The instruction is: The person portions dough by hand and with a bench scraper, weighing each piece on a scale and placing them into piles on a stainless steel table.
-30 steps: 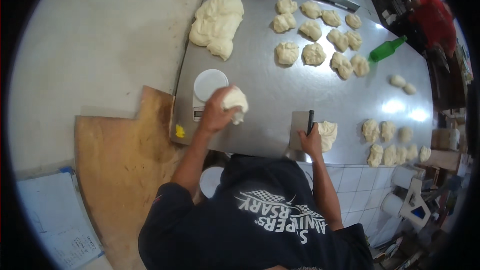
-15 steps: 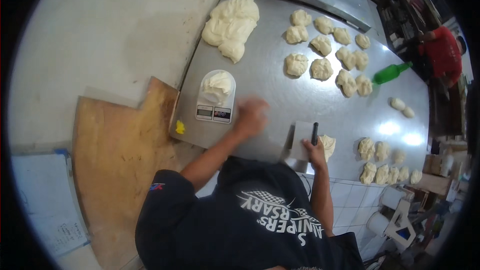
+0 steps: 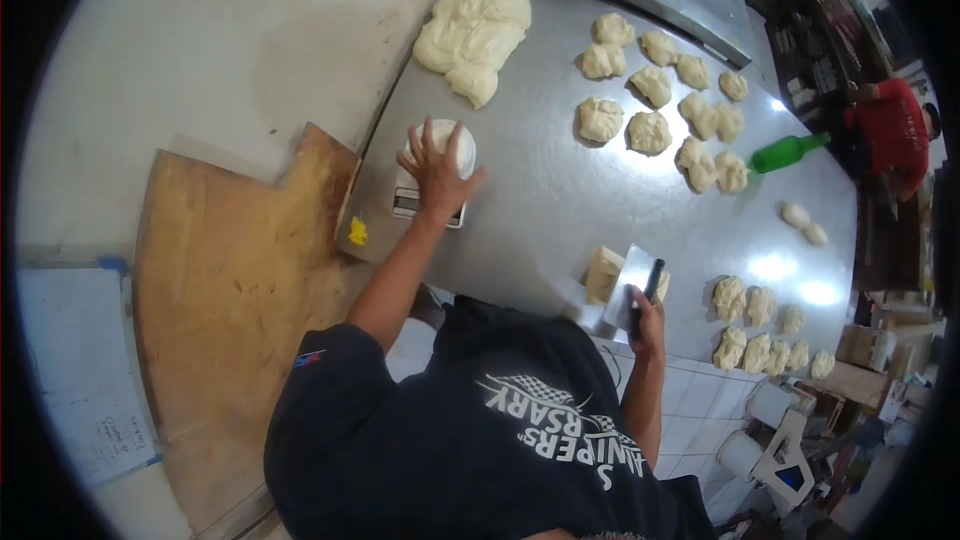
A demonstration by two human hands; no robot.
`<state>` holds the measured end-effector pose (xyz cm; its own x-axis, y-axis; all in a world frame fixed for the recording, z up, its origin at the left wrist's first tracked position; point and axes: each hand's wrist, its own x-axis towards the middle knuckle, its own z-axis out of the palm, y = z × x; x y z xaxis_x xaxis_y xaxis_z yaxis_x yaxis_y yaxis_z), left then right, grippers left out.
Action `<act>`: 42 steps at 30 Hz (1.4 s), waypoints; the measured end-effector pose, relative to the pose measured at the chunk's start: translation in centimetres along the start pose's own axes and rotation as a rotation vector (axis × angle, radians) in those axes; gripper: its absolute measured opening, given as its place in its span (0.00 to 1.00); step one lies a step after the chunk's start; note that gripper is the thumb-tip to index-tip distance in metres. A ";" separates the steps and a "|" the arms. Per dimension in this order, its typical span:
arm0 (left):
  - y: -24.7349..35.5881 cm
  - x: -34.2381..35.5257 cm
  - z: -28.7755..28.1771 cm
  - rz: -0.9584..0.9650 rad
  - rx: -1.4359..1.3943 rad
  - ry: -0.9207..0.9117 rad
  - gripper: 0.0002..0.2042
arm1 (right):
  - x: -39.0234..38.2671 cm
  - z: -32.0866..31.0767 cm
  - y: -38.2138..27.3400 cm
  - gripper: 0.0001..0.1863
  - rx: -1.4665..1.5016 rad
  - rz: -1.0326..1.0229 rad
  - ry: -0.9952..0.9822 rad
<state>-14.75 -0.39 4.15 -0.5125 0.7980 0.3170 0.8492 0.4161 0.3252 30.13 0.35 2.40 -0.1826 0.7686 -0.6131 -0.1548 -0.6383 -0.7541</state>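
Over the white kitchen scale (image 3: pixel 405 204) at the table's left, my left hand (image 3: pixel 438 175) is spread, fingers apart. It covers most of the dough on the scale pan, so I cannot tell whether it touches it. My right hand (image 3: pixel 648 325), closed on the black handle of a metal dough scraper (image 3: pixel 630 283), is at the near edge. Right beside the blade lies a pale piece of dough (image 3: pixel 602 275), partly hidden by it. A large slab of soft dough (image 3: pixel 474 32) rests beyond the scale.
Several dough lumps (image 3: pixel 650 132) sit across the far middle of the steel table (image 3: pixel 530 210), more (image 3: pixel 757 350) at the near right. A green bottle (image 3: pixel 788 153) lies on its side. A yellow scrap (image 3: pixel 358 231) is by the left edge. A person in red (image 3: pixel 890 135) is at far right.
My left hand has moved left onto the scale, its fingers spreading over the dough there. My right hand has shifted slightly right and nearer with the scraper, exposing dough left of the blade.
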 end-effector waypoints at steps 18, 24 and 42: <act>-13.6 9.6 2.0 -0.509 -0.967 -0.472 0.28 | -0.5 1.3 -0.9 0.16 0.299 0.010 0.090; -4.3 6.1 0.4 -0.376 -0.985 -0.485 0.29 | -2.0 0.2 -0.6 0.17 0.344 -0.028 0.116; 11.9 -8.4 0.4 0.089 -0.908 -0.979 0.54 | 1.3 5.5 -0.3 0.23 -0.687 -0.393 0.201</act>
<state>-0.26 -1.96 5.06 0.1661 0.9476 -0.2728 0.2933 0.2166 0.9311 24.66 1.31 3.16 -0.0514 0.9654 -0.2555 0.4702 -0.2024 -0.8590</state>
